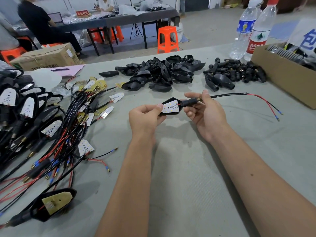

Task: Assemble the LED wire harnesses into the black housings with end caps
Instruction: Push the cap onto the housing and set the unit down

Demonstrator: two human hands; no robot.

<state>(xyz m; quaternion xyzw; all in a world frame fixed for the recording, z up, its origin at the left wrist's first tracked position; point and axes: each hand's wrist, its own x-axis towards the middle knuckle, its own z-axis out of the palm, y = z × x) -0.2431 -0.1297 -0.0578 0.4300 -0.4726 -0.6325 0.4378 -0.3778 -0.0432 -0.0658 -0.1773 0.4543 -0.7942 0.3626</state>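
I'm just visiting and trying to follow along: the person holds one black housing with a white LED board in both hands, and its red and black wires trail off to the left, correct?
Not quite. The head view shows the wires trailing right, not left. Otherwise yes: left hand and right hand hold the black housing with its white LED board.

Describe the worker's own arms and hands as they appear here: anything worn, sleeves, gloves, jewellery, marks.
Both arms are bare from the frame's lower edge to the fingertips: no sleeves show. The left hand and right hand wear no gloves, and no rings, watch or wristband are visible. Fingernails look short and unpainted. One small dark mark sits on the right forearm.
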